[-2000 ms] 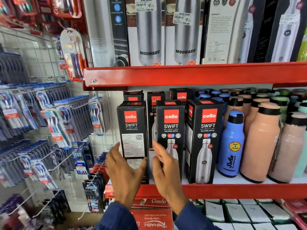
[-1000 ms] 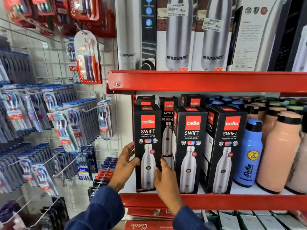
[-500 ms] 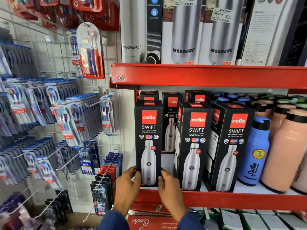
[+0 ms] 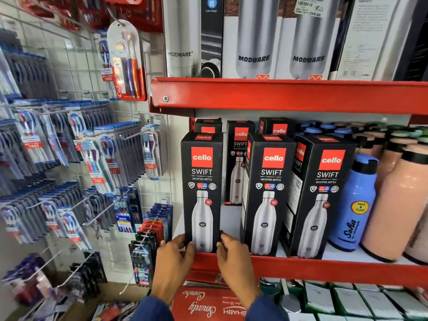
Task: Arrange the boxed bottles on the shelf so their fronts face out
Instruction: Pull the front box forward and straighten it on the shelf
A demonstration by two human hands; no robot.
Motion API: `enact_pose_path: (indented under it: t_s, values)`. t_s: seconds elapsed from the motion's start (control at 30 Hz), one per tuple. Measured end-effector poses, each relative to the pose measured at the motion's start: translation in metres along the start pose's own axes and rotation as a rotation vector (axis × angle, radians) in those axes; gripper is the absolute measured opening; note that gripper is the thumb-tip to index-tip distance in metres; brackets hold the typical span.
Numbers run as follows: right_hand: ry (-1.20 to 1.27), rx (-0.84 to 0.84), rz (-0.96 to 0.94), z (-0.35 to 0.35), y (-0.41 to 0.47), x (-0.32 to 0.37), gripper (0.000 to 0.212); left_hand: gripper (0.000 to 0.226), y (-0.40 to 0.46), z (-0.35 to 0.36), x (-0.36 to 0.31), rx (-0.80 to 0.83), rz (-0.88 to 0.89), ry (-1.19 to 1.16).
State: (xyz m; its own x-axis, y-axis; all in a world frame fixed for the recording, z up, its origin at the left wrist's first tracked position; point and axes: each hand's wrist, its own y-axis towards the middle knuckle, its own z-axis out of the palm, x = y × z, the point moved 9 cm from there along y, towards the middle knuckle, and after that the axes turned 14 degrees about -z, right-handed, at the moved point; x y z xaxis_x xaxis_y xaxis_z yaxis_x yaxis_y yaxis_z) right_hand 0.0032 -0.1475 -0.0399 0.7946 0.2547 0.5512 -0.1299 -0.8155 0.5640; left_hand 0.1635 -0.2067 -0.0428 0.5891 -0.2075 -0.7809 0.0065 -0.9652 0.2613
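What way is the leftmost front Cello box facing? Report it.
Front out and upright: the leftmost Cello box shows its logo and bottle picture.

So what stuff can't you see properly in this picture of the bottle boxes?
All from the head view:
- Back-row cello boxes: lower parts hidden by the front boxes.
- Left front box: bottom corners covered by the left hand and right hand.
- Small print on the white box on the upper shelf: too small and blurred.
- Peach bottles: cut off by the right edge.
- Price sticker: cut by the top edge.
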Motion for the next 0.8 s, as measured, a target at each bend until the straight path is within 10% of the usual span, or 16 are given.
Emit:
enact_pose_path:
  t_s: [0.4,0.6,0.8]
  values:
    - [0.082,-0.041,0.011,-0.007,-0.011,0.0,0.017,0.027,-0.01,-0.002,0.009,0.003,-0.068,-0.018]
    - [0.117,-0.295,-0.031,-0.067,-0.033,-0.004,0.03,0.025,-0.041,-0.036,-0.034,-0.294,0.117,-0.217]
    - [0.088,-0.601,-0.018,-0.125,-0.053,-0.026,0.023,0.027,-0.069,-0.01,-0.089,-0.223,0.265,-0.291]
